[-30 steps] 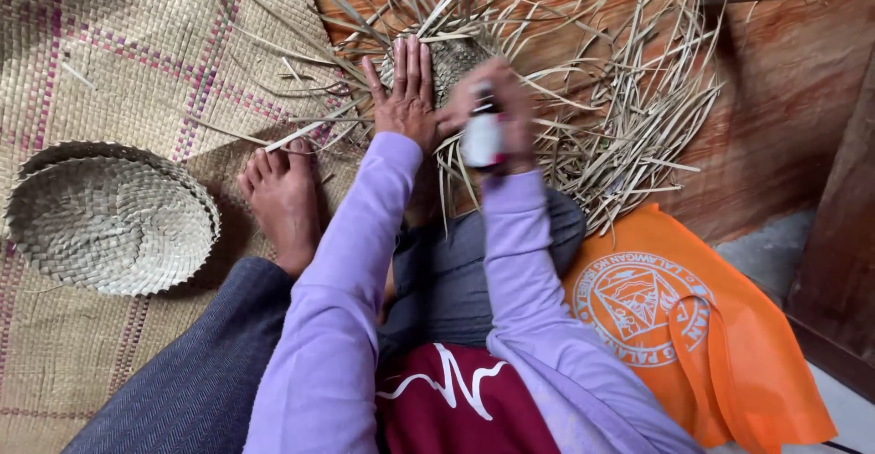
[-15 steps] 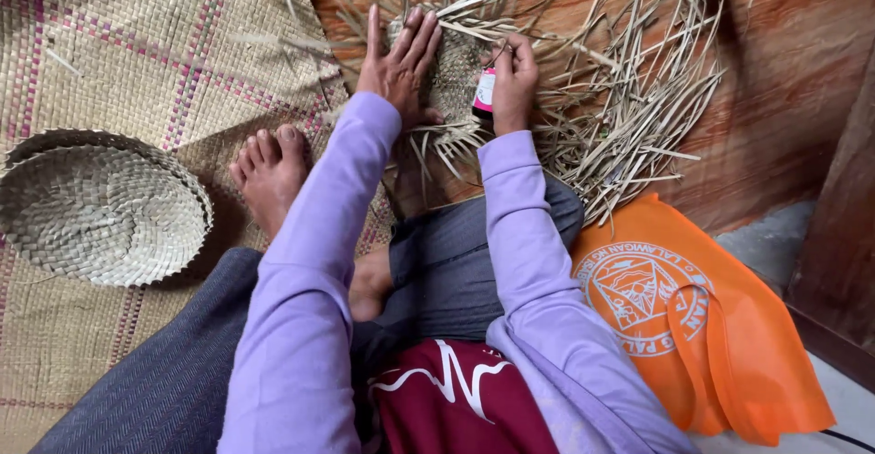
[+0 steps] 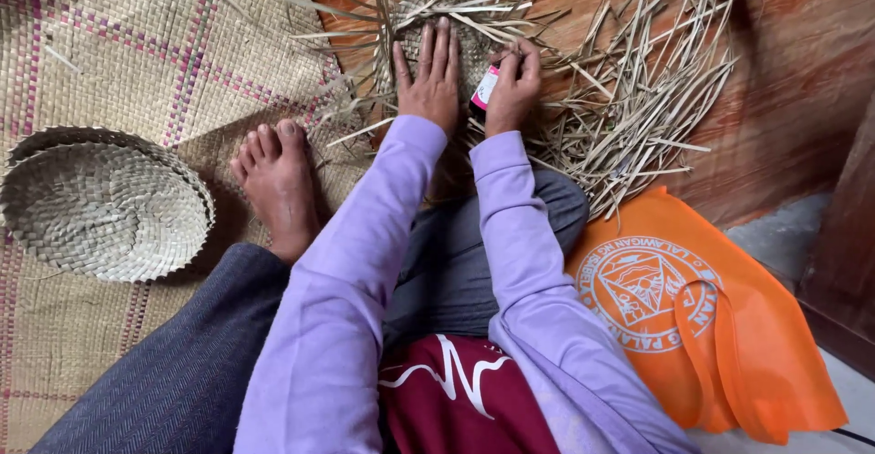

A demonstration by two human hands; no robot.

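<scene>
Right then, the left hand (image 3: 430, 78) lay flat, fingers spread, pressing down on the half-woven basket (image 3: 456, 39) among loose straw strips (image 3: 629, 117). The right hand (image 3: 512, 87) was curled shut around a small pink-and-white bottle (image 3: 485, 87) at the basket's edge. It looked like mid-weave, base pinned down; the next move probably called for steady pressure while the bottle met the straw.

Lilac long sleeves (image 3: 365, 263), grey herringbone trousers (image 3: 173, 372), maroon top with white zigzag (image 3: 456, 390), bare foot (image 3: 278, 180).
</scene>
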